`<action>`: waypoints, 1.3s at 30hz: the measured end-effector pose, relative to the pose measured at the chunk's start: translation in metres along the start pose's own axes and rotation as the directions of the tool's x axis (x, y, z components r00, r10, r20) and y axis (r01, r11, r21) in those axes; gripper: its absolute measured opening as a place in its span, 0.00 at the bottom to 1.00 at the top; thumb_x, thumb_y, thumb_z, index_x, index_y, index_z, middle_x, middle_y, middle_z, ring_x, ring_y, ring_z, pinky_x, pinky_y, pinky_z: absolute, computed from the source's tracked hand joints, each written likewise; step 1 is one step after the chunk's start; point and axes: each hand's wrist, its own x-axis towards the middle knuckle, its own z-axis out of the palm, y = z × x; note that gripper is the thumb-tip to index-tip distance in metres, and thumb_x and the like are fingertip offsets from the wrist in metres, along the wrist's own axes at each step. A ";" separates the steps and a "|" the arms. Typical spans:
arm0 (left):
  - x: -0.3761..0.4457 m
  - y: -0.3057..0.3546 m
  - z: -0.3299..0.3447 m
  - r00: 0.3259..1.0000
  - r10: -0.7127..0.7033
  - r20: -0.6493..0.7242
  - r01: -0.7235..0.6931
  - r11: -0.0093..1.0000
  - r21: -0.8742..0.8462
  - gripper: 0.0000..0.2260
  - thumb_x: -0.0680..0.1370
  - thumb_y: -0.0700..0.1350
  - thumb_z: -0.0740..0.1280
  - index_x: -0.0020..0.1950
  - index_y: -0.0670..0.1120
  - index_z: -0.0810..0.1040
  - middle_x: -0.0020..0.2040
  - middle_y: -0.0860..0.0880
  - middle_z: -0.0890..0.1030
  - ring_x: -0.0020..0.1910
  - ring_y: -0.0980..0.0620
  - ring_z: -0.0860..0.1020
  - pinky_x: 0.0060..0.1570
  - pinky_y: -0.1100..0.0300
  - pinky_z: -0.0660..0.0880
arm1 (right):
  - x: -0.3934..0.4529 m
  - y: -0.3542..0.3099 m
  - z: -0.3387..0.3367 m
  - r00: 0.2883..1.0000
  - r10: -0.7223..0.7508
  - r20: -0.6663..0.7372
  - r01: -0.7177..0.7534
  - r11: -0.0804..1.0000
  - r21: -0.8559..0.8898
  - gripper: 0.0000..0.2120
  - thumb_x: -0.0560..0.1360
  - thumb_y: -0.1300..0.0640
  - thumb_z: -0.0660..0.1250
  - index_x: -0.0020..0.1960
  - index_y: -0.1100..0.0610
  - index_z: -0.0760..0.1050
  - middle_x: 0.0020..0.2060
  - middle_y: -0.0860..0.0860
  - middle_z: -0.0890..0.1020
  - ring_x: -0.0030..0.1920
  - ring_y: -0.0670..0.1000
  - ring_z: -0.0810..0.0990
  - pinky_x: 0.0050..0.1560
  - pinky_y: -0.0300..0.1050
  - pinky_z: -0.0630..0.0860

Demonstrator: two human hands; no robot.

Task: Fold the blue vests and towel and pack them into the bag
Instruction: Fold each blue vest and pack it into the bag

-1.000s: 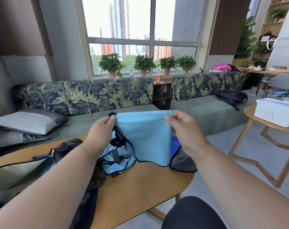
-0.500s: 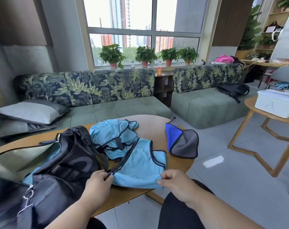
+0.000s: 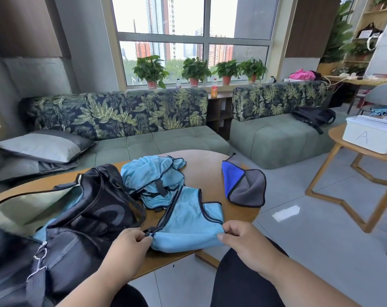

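Vest laid down on the desk for folding.
The vest (image 3: 188,229), held up in the air a second ago, now lies on the desk (image 3: 205,165); left hand (image 3: 130,244) and right hand (image 3: 243,238) pinch its near corners. Second vest (image 3: 150,173), towel (image 3: 245,187) and bag (image 3: 81,218) wait alongside.

Lt-blue vests (image 3: 189,227), blk bag (image 3: 84,220) (leaf-print sofa (image 3: 121,111)).
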 end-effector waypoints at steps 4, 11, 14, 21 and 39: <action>0.002 0.024 -0.013 0.998 0.049 -0.027 -0.051 0.996 -0.073 0.14 0.81 0.49 0.70 0.41 0.40 0.83 0.47 0.57 0.76 0.46 0.56 0.75 0.45 0.61 0.71 | 0.004 -0.005 -0.012 0.999 -0.012 -0.049 0.014 0.999 0.047 0.08 0.80 0.53 0.71 0.46 0.57 0.82 0.37 0.52 0.81 0.39 0.47 0.74 0.47 0.46 0.71; 0.041 0.063 -0.019 1.000 0.023 -0.010 -0.025 0.988 -0.154 0.14 0.81 0.53 0.70 0.44 0.44 0.84 0.42 0.40 0.85 0.37 0.40 0.80 0.43 0.47 0.79 | 0.035 -0.018 -0.032 0.988 0.051 -0.143 -0.018 0.974 0.224 0.07 0.82 0.57 0.69 0.51 0.55 0.86 0.49 0.52 0.89 0.55 0.56 0.86 0.62 0.53 0.79; 0.071 0.076 -0.015 0.999 0.007 -0.035 -0.012 0.989 -0.150 0.13 0.82 0.54 0.69 0.43 0.47 0.84 0.40 0.42 0.86 0.36 0.43 0.81 0.38 0.54 0.76 | 0.061 -0.020 -0.037 0.981 0.073 -0.178 -0.025 0.966 0.258 0.07 0.82 0.57 0.69 0.53 0.56 0.86 0.49 0.50 0.89 0.54 0.51 0.87 0.61 0.48 0.79; 0.163 0.083 0.018 0.999 -0.032 -0.019 0.031 0.999 -0.020 0.15 0.82 0.57 0.67 0.41 0.49 0.81 0.34 0.51 0.81 0.40 0.47 0.80 0.42 0.54 0.77 | 0.154 0.015 -0.039 0.955 0.200 -0.220 -0.136 0.952 0.274 0.07 0.82 0.53 0.71 0.56 0.55 0.84 0.47 0.48 0.89 0.49 0.48 0.85 0.46 0.39 0.77; 0.092 0.004 0.100 0.964 0.263 -0.037 -0.245 0.936 0.253 0.16 0.82 0.55 0.68 0.69 0.55 0.80 0.73 0.52 0.71 0.72 0.48 0.67 0.75 0.55 0.62 | 0.149 0.049 -0.008 0.875 0.433 -0.216 -0.484 0.794 -0.367 0.23 0.72 0.33 0.69 0.36 0.54 0.75 0.34 0.48 0.79 0.38 0.52 0.79 0.37 0.45 0.71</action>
